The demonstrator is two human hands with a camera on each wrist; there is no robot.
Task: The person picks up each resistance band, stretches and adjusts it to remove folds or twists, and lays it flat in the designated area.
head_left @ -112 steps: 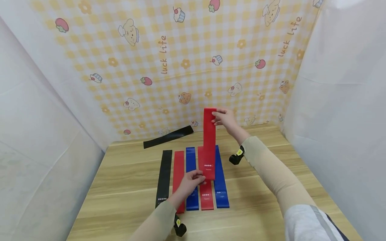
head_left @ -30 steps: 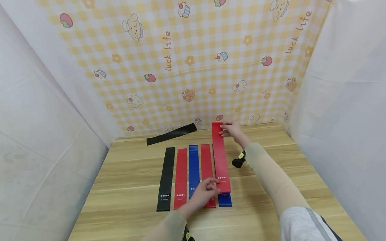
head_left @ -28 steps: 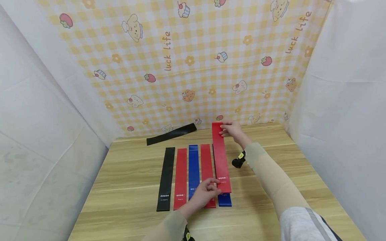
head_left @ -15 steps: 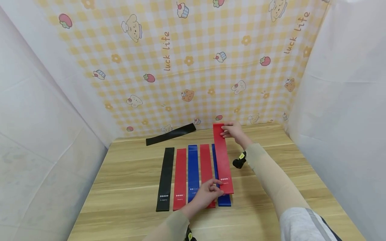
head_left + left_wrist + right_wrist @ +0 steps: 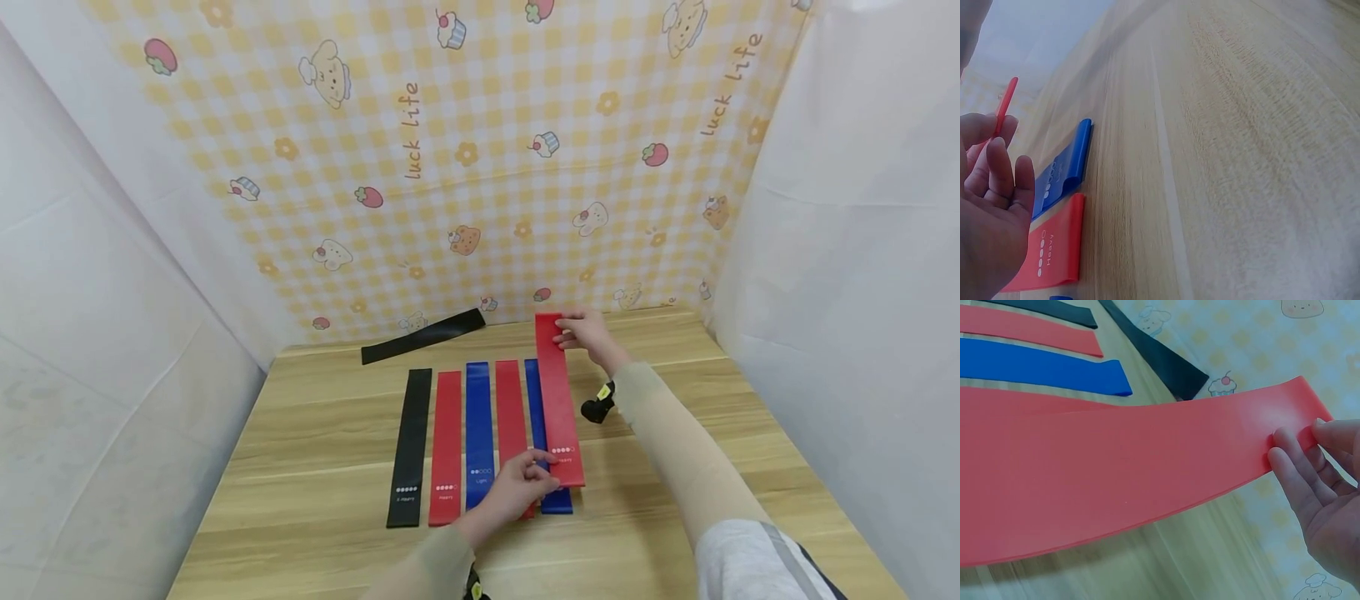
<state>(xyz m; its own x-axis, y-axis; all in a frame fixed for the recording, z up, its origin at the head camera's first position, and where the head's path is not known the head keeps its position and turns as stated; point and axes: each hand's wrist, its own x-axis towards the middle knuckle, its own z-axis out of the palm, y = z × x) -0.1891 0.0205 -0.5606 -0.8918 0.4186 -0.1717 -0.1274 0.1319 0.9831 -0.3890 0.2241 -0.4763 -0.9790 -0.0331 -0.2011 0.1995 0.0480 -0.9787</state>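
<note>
Both my hands hold a red resistance band [image 5: 558,392] stretched out above the table. My left hand [image 5: 516,487] pinches its near end by the "Heavy" print. At the far end my right hand [image 5: 588,333] pinches the band's right edge, thumb and fingers clear in the right wrist view. The held band slants over a blue band [image 5: 557,502] and hides much of it. To the left lie another red band [image 5: 511,400], a blue band [image 5: 479,408], a third red band [image 5: 446,442] and a black band [image 5: 409,442], side by side.
A second black band [image 5: 423,336] lies slantwise at the back of the wooden table [image 5: 300,467], close to the checked yellow cloth [image 5: 465,200]. White cloth walls [image 5: 840,267] stand at both sides.
The held red band has gone from above the fourth band of the row to over the last blue one. Lately it has shifted slightly right and its far end has come lower.
</note>
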